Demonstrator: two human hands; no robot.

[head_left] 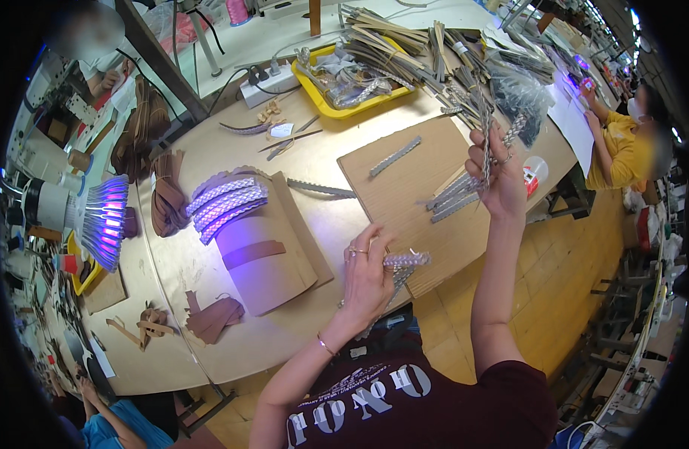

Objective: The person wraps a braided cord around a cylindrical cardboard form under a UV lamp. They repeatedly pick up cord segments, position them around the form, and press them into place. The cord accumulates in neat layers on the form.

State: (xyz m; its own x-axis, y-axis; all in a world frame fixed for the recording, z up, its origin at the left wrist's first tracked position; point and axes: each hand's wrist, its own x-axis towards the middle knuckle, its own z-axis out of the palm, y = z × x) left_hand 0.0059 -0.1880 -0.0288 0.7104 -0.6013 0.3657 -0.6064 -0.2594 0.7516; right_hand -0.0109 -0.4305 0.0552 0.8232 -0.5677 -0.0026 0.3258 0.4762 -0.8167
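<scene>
My left hand point(367, 280) is closed around a silvery braided strip point(413, 259), whose end sticks out to the right of the fingers. Below that hand a grey braided length hangs over the table edge. Raised over the right side of the table, my right hand point(501, 176) grips a thin grey braided strap point(485, 120) that runs upward from the fingers. Several short grey strips point(453, 200) lie under it on a cardboard sheet point(441, 239). Farther left, braided strips point(228, 202) rest across a curved cardboard form point(266, 273), lit purple.
A yellow tray point(337, 114) of braided pieces stands at the back, beside a heap of flat strips point(382, 37). A lamp point(105, 221) glows purple at left, near brown strips point(168, 198) and brown scraps point(213, 318). A co-worker in yellow point(625, 153) sits at right.
</scene>
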